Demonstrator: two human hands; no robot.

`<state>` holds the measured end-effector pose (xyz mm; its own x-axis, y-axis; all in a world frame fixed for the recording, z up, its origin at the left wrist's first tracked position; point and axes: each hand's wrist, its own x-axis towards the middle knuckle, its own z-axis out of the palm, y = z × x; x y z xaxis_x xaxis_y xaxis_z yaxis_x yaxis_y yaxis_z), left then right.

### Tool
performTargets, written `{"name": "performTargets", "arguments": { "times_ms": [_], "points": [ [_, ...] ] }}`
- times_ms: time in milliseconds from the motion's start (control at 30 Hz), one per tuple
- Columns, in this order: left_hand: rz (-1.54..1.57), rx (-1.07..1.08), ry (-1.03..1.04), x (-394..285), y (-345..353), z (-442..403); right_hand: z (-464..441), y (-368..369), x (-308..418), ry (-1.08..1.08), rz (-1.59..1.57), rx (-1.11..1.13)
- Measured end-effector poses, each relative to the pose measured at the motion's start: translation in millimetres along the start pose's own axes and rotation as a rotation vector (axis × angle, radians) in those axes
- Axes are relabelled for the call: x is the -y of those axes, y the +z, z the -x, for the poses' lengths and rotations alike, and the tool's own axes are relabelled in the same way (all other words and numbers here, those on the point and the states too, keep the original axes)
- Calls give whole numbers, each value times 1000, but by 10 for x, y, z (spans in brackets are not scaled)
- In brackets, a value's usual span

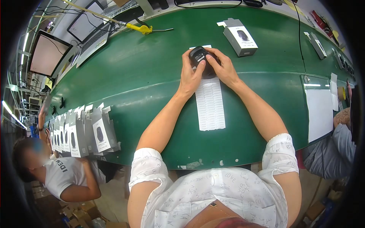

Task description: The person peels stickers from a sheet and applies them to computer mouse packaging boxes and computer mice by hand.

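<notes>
A black computer mouse is held between my two hands, underside up, with a small pale label on it. My left hand wraps round its left side, the thumb pressed on the underside. From the other side my right hand grips it, thumb also on the underside. Below the mouse lies a long white sheet printed with rows of small labels, its upper part partly hidden by the mouse and hands. To the right, farther back, a grey and white mouse box lies on the table with its flap open.
Several similar boxes stand in a row at the left edge, by a seated person. A yellow air blow gun rests at the back of the green table. At right are a clipboard, another box and a second person's arm.
</notes>
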<state>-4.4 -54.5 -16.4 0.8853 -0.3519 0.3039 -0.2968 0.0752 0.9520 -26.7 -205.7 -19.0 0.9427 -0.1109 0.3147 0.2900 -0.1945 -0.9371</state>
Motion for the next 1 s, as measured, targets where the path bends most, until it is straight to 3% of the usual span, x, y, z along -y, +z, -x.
{"name": "performTargets", "arguments": {
  "times_ms": [367,433,567,733,800,833,1000],
  "points": [
    [46,-10,19,-27,1,8,13,12,48,-5,-29,-34],
    [239,-86,40,-37,10,-1,21,21,73,-31,-16,-44],
    [319,-148,-49,-83,-46,-25,4,-12,4,-116,82,51],
    [224,-68,93,3,-5,-65,22,-66,238,-173,-1,-34],
    [122,-70,80,-28,14,-26,-38,-155,245,-555,254,-311],
    [15,-83,60,-50,25,-14,-84,-246,255,-608,309,-420],
    [-319,-179,155,74,-38,-31,-237,-915,89,-586,699,-822]
  ]
}}
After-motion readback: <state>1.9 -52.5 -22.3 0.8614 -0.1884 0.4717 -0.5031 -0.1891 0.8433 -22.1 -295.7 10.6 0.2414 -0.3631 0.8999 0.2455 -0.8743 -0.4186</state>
